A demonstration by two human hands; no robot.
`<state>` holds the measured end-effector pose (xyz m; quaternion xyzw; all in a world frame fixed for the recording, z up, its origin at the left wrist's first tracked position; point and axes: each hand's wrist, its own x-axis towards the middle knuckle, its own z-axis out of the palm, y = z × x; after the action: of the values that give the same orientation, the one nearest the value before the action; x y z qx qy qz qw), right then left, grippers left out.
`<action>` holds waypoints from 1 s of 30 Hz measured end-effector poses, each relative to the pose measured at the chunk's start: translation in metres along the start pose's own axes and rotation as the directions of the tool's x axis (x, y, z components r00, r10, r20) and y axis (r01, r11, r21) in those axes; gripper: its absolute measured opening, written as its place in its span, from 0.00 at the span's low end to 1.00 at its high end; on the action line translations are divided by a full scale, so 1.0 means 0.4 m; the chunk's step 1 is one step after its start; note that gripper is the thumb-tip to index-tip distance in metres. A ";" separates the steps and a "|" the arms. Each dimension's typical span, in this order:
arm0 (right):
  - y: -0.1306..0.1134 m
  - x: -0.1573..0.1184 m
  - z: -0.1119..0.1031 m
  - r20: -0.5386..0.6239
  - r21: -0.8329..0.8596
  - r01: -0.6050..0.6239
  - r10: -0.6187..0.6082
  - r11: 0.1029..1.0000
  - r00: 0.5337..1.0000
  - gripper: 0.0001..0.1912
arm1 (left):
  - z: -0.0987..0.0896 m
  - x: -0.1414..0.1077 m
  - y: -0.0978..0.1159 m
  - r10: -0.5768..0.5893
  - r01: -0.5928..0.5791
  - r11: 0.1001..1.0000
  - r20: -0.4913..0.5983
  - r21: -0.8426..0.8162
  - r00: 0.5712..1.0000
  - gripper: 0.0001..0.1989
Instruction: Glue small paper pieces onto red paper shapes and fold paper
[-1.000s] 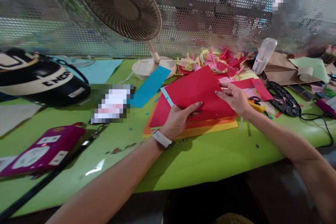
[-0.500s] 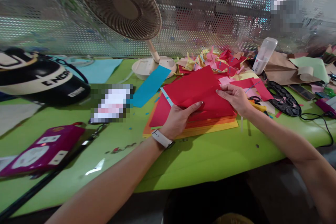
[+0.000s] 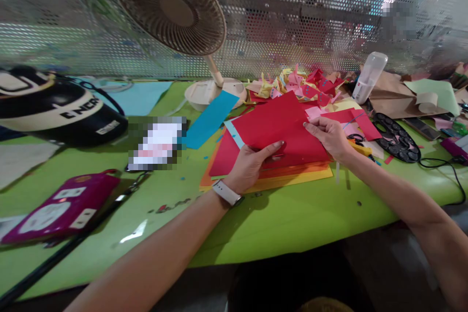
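Red paper (image 3: 268, 119) lies slanted between my two hands, over a stack of sheets near the front of the green desk (image 3: 292, 226). My left hand (image 3: 245, 168) grips it at the lower left: the thumb lies flat across the top face, pointing right, and the fingers go underneath, where most of them are out of sight. That grip is closed on the sheet, with only the paper's thickness between thumb and fingers as far as I can see. My right hand (image 3: 328, 137) has a smaller grip on the right edge, a pinch with the thumb tip on the paper and the forefinger just behind it; the other fingers curl in loosely, and I cannot see what their tips touch.

Orange sheets (image 3: 292, 170) and a yellow sheet (image 3: 310, 176) stick out below the red, on the side toward me. A pale blue strip (image 3: 235, 134) shows along its left edge. My left wrist, with a pale watch band (image 3: 224, 192) on it, is just in front of the stack. Near my right hand, on its far side, are dark scissor handles (image 3: 357, 138). A bright blue piece of paper (image 3: 210, 121) leans across the fan base (image 3: 193, 96), apart from both hands.
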<state>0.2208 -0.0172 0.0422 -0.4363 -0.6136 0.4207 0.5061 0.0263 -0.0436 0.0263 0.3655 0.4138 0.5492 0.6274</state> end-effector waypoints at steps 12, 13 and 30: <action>0.004 0.010 -0.011 -0.043 -0.048 0.054 -0.056 0.997 0.998 0.18 | -0.007 0.006 0.003 -0.060 0.059 0.997 0.028 0.045 0.998 0.19; 0.006 0.012 -0.012 -0.044 -0.045 0.052 -0.054 0.998 0.998 0.18 | -0.005 0.004 0.005 -0.077 0.075 0.996 0.031 0.050 0.997 0.19; -0.074 -0.087 0.054 0.400 0.153 -0.219 0.143 0.964 0.905 0.19 | 0.025 -0.004 -0.003 0.087 -0.106 0.974 -0.096 -0.203 0.992 0.18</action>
<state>0.2001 -0.0600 0.0587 -0.3487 -0.6137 0.6015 0.3742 0.0359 -0.0453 0.0293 0.2936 0.3628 0.6345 0.6161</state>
